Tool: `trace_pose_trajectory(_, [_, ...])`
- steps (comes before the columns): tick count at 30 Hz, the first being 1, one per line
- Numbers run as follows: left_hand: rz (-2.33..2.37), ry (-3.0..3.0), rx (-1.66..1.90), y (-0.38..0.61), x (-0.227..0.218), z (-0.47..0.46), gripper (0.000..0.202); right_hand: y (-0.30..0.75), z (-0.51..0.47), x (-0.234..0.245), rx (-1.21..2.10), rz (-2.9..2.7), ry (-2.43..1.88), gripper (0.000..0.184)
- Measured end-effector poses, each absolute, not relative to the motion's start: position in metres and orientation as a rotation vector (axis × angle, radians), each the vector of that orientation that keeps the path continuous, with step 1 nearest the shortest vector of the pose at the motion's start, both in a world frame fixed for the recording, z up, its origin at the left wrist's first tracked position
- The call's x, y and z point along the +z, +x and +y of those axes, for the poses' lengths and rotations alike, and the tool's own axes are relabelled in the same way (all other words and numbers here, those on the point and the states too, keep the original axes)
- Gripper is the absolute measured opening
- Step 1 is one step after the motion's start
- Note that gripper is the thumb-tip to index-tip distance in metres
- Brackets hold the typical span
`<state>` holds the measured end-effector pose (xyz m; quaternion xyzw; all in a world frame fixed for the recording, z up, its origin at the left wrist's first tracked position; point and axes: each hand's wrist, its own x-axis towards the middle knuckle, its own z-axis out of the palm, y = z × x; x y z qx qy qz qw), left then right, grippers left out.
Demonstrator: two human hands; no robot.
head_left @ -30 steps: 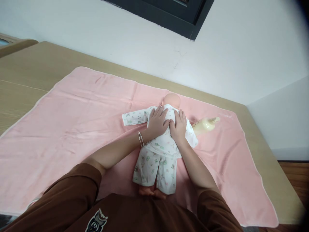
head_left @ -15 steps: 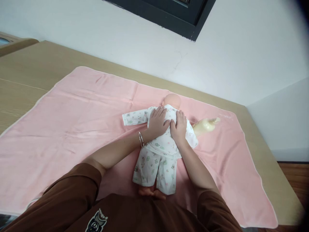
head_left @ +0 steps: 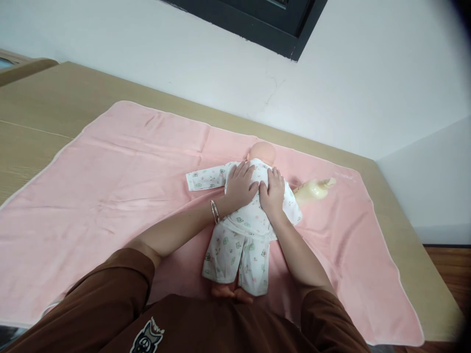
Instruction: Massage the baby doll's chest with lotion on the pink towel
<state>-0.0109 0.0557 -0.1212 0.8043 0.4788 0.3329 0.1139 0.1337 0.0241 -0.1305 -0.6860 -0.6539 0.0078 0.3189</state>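
A baby doll (head_left: 262, 151) in a white printed top and trousers (head_left: 237, 255) lies on a pink blanket (head_left: 110, 181), head toward the wall. My left hand (head_left: 240, 187) rests flat on the doll's chest, fingers stretched out. Beside it, touching thumb to thumb, my right hand (head_left: 273, 192) also lies flat on the chest with fingers apart. The doll's left sleeve (head_left: 204, 179) lies flat and looks empty. Its bare right arm (head_left: 312, 189) sticks out to the right on the blanket. Bare feet (head_left: 230, 291) show below the trousers.
The blanket covers a light wooden table (head_left: 47, 103) that stands against a white wall (head_left: 228, 78). A dark window frame (head_left: 257, 22) is above. The table's right edge drops to a wooden floor (head_left: 451, 267). A silver bangle (head_left: 214, 211) is on my left wrist.
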Motion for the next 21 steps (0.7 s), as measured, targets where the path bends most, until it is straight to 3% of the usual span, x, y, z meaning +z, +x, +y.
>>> trace_pose_trajectory(13, [1.407,2.422,0.934,-0.0107,-0.1238,0.0570,0.053,0.1344,0.0250,-0.1287,-0.040,-1.818,-1.829,0.054])
trace_pose_trajectory(21, [1.344,2.474,1.011,-0.0123,-0.1260,0.0571,0.043,0.1343,0.0249,-0.1297,-0.121,-1.851,-1.762,0.047])
